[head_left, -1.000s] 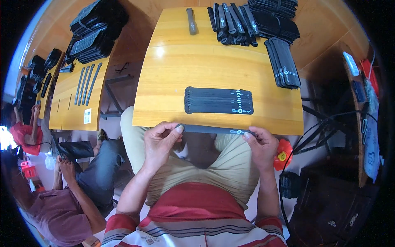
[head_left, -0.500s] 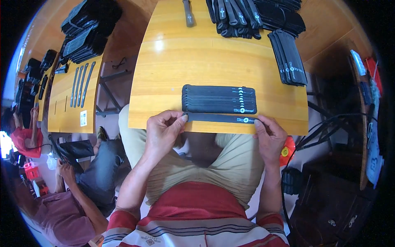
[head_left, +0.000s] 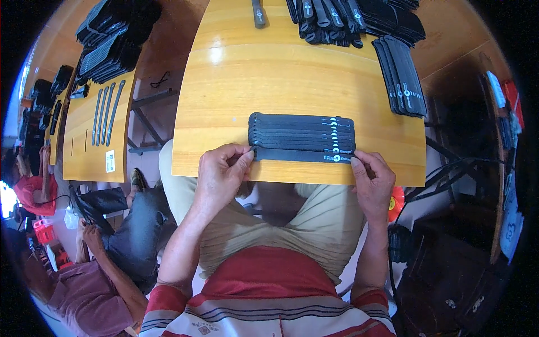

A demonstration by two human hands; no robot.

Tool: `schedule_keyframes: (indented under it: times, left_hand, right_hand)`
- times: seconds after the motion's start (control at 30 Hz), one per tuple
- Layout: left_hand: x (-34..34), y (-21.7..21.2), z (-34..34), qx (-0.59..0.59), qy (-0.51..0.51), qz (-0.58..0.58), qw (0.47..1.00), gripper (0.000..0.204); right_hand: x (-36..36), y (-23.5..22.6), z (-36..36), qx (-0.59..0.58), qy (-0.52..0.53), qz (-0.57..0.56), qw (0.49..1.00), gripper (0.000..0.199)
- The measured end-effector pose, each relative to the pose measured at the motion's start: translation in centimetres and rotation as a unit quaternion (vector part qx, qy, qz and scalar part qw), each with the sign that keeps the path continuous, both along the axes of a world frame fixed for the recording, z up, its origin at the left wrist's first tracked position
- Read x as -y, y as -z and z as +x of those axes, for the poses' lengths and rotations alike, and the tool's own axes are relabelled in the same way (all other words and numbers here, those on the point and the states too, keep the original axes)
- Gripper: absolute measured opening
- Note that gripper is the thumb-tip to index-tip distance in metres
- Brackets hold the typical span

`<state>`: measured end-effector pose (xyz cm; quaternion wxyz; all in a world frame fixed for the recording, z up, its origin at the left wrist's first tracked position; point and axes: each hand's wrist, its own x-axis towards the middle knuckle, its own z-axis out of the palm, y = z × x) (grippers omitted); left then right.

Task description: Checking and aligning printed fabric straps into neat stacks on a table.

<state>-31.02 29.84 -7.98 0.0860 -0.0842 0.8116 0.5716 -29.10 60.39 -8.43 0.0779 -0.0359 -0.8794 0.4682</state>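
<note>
A black fabric strap (head_left: 295, 154) with a white printed mark near its right end lies along the near edge of an overlapped row of like straps (head_left: 292, 130). My left hand (head_left: 222, 175) pinches its left end between thumb and fingers. At the other end, my right hand (head_left: 373, 178) has thumb and forefinger closed on the strap's tip. The strap is stretched straight and touches the row's lowest strap. Several rounded ends of the row line up on its left side.
Farther up the wooden table (head_left: 224, 84) lie a single grey-black strap (head_left: 259, 16), a heap of straps (head_left: 328, 22) and a fanned bundle (head_left: 400, 76). A side table (head_left: 84, 126) at left bears strap stacks (head_left: 109, 56). A seated co-worker (head_left: 92, 292) is at lower left.
Both hands have brought the strap slightly up against the row, closing the narrow gap beneath it. The view has shifted a little.
</note>
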Motion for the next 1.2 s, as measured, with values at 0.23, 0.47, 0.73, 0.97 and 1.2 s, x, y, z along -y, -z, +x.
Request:
schedule_keyframes:
  times: [0.23,0.47,0.73,0.97,1.2]
  left_hand:
    - [-0.2,-0.1,-0.2,0.023,-0.012,0.006,1.0,0.016]
    - [-0.2,-0.2,-0.3,0.034,-0.022,0.006,0.999,0.016]
    - [-0.2,-0.1,-0.3,0.021,-0.019,0.017,0.999,0.015]
    - [-0.2,-0.4,-0.3,0.033,-0.018,0.012,0.999,0.015]
    - [-0.3,-0.5,-0.3,0.029,-0.025,0.01,0.999,0.016]
  right_hand:
    - [0.4,-0.8,-0.6,0.027,0.014,0.006,1.0,0.015]
    - [0.3,-1.2,-1.2,0.06,0.006,0.019,0.998,0.015]
    - [0.2,-1.4,-1.5,0.051,-0.005,0.045,0.998,0.014]
    - [0.2,-1.8,-1.7,0.06,-0.009,0.05,0.997,0.014]
    - [0.3,-1.8,-1.9,0.075,-0.005,0.038,0.996,0.015]
